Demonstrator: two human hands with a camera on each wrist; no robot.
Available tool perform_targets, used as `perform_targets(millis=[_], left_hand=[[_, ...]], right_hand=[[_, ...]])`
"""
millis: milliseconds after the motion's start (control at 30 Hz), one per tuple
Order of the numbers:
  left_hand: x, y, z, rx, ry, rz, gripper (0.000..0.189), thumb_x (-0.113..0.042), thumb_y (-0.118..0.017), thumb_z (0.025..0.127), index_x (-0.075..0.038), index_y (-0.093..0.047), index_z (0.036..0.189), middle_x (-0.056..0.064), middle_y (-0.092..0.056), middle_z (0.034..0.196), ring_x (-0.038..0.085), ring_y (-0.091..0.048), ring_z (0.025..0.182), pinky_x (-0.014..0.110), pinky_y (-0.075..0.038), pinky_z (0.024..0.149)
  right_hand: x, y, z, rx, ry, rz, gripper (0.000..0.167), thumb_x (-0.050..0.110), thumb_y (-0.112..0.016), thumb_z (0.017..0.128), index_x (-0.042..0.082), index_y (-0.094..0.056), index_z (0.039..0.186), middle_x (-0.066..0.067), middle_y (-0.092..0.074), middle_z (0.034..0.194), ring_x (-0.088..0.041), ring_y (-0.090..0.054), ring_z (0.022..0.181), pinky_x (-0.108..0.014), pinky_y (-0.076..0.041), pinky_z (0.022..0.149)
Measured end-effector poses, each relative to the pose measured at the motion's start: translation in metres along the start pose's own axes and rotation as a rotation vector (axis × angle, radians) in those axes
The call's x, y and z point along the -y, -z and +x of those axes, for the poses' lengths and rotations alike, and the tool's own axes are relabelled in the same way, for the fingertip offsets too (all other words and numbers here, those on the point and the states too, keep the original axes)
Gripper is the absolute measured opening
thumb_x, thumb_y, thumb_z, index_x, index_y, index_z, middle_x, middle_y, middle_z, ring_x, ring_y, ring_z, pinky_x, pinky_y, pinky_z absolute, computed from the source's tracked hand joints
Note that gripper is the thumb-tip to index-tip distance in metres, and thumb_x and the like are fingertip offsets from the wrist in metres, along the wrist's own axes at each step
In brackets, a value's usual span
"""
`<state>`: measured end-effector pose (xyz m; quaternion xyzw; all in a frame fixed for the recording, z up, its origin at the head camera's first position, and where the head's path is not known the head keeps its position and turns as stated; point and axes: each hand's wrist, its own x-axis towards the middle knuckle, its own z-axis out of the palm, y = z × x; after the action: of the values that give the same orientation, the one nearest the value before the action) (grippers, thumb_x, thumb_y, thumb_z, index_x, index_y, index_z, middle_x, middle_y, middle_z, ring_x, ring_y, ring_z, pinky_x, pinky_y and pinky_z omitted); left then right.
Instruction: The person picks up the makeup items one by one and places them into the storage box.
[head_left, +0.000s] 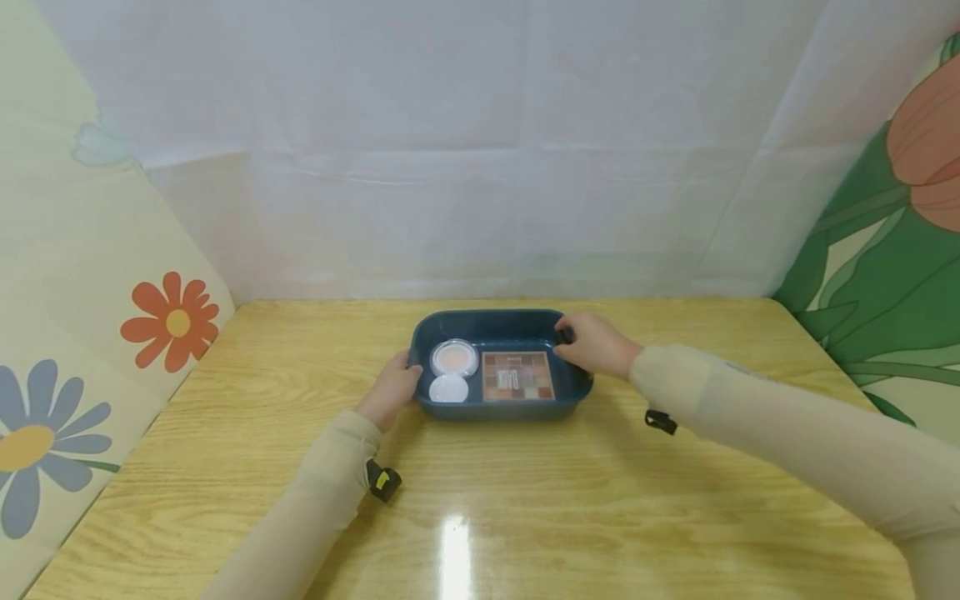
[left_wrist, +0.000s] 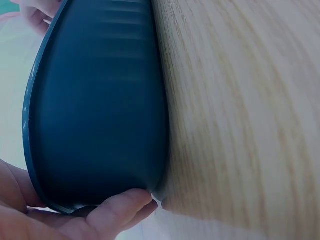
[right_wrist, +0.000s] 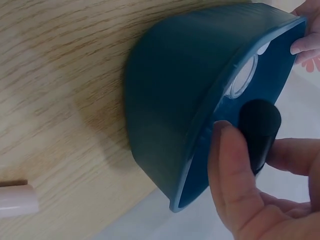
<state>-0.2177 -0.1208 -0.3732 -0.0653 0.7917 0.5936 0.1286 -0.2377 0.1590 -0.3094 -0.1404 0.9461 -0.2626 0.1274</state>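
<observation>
A dark blue tray (head_left: 491, 412) with raised walls stands on the wooden table. My left hand (head_left: 395, 385) grips its left end, thumb at the rim and fingers (left_wrist: 125, 205) along the outside wall. Over the tray's right end, my right hand (head_left: 596, 343) pinches a short black cylindrical tube (right_wrist: 260, 125) between thumb and fingers. Inside the tray lie a round compact (head_left: 454, 358) with a pinkish middle, a white round disc (head_left: 448, 389) and a rectangular makeup palette (head_left: 517, 376) with brown and pink squares.
In the right wrist view, a pale pink cylinder (right_wrist: 18, 201) lies on the table (head_left: 495, 483) outside the tray. A white sheet (head_left: 480, 167) hangs behind the table. Flower-patterned panels flank it at the left (head_left: 67, 250) and right (head_left: 900, 250).
</observation>
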Motion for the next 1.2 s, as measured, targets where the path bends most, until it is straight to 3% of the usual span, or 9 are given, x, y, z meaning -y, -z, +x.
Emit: perform_targets(millis=[400, 533, 667, 900, 1067, 1200], left_hand=[[0.000, 0.000, -0.001, 0.003, 0.009, 0.006, 0.050, -0.007, -0.026, 0.103, 0.011, -0.017, 0.149, 0.029, -0.025, 0.152, 0.040, -0.031, 0.138, 0.051, -0.033, 0.110], [0.000, 0.000, 0.000, 0.006, 0.009, 0.003, 0.050, -0.007, -0.026, 0.103, 0.011, -0.017, 0.149, 0.029, -0.025, 0.152, 0.040, -0.030, 0.138, 0.051, -0.032, 0.111], [0.001, 0.000, 0.001, 0.006, 0.007, 0.006, 0.049, -0.007, -0.026, 0.103, 0.011, -0.018, 0.149, 0.028, -0.025, 0.153, 0.040, -0.029, 0.139, 0.050, -0.031, 0.112], [0.000, 0.000, -0.001, 0.004, 0.002, 0.008, 0.049, -0.006, -0.025, 0.103, 0.011, -0.018, 0.148, 0.028, -0.025, 0.153, 0.039, -0.028, 0.140, 0.050, -0.029, 0.113], [0.000, 0.000, -0.001, 0.005, 0.007, 0.010, 0.049, -0.007, -0.025, 0.103, 0.010, -0.017, 0.149, 0.027, -0.025, 0.153, 0.039, -0.027, 0.140, 0.049, -0.028, 0.114], [0.000, 0.000, 0.000, 0.009, 0.005, 0.016, 0.050, -0.007, -0.026, 0.104, 0.011, -0.017, 0.149, 0.028, -0.024, 0.154, 0.040, -0.026, 0.140, 0.050, -0.027, 0.114]], right_hand=[[0.004, 0.002, 0.005, 0.037, -0.037, -0.008, 0.047, 0.009, -0.056, 0.097, -0.010, -0.044, 0.137, -0.028, -0.054, 0.128, -0.016, -0.052, 0.051, -0.031, -0.050, 0.049], [0.005, 0.002, 0.008, 0.032, -0.020, -0.041, 0.045, 0.009, -0.057, 0.096, -0.011, -0.046, 0.135, -0.028, -0.054, 0.130, -0.022, -0.061, 0.071, -0.035, -0.054, 0.063], [0.006, 0.003, 0.011, 0.030, -0.008, -0.069, 0.044, 0.010, -0.058, 0.095, -0.011, -0.048, 0.133, -0.027, -0.054, 0.130, -0.026, -0.060, 0.092, -0.040, -0.052, 0.077], [0.009, 0.004, 0.016, 0.043, -0.007, -0.088, 0.043, 0.011, -0.061, 0.094, -0.010, -0.050, 0.130, -0.025, -0.058, 0.121, -0.024, -0.059, 0.082, -0.039, -0.051, 0.073], [0.010, 0.004, 0.022, 0.057, 0.004, -0.104, 0.041, 0.009, -0.063, 0.093, -0.011, -0.050, 0.126, -0.026, -0.056, 0.123, -0.029, -0.060, 0.094, -0.042, -0.053, 0.080], [0.011, 0.006, 0.025, 0.086, -0.011, -0.102, 0.042, 0.006, -0.063, 0.092, -0.012, -0.048, 0.126, -0.026, -0.057, 0.118, -0.025, -0.061, 0.079, -0.036, -0.055, 0.068]])
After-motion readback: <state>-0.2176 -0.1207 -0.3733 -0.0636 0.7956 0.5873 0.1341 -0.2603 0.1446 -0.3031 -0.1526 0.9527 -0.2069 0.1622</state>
